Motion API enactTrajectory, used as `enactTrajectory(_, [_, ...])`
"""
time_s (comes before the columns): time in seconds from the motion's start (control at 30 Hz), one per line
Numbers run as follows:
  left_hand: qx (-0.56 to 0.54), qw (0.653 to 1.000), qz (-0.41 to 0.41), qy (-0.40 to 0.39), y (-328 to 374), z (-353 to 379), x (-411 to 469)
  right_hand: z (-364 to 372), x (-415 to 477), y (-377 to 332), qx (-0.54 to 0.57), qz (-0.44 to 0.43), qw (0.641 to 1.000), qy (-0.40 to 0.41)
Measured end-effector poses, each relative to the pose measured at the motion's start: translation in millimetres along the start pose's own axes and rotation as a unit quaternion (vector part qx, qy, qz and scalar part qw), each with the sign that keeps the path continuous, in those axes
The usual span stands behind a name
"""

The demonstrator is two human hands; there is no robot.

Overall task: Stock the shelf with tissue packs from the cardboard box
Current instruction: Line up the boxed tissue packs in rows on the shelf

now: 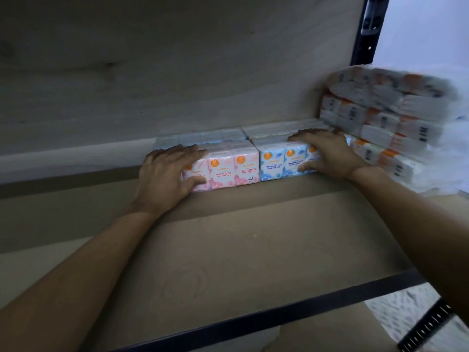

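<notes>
— So, what was held, and where?
— Mid-frame on the pale wooden shelf (228, 237): left hand (165, 174) gripped the pink plastic-wrapped tissue pack (236, 168), right hand (327, 153) gripped the blue plastic-wrapped tissue pack (274, 163).

Motion-blurred stack of packs (385, 115) at right, print illegible.

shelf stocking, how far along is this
Done: a stack of packs sits at the shelf's right end, and a back row lines the rear. In hand: the left hand grips the pink pack and the right hand grips the blue pack, side by side in front of that row. Left: the shelf board is bare in front and leftward; the cardboard box is out of view.
</notes>
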State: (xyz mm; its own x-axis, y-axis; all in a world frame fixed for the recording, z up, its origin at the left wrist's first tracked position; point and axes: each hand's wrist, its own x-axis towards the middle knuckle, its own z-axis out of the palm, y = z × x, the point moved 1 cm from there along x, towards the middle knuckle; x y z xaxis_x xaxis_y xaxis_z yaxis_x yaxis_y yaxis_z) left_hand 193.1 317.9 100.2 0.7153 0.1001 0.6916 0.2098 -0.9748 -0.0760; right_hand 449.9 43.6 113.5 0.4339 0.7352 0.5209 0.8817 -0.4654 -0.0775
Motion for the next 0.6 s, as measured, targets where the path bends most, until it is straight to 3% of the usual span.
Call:
enactTrajectory(0.37, [0.014, 1.0, -0.007, -0.014, -0.4, 2.0, 1.4, -2.4, -2.2, -1.9, -0.03, 0.018, 0.999, -0.021])
enactTrajectory(0.6, [0.031, 0.999, -0.002, -0.041, 7.2, -7.8, 3.4, -7.3, -8.6, -18.8, -0.103, 0.078, 0.989, -0.07])
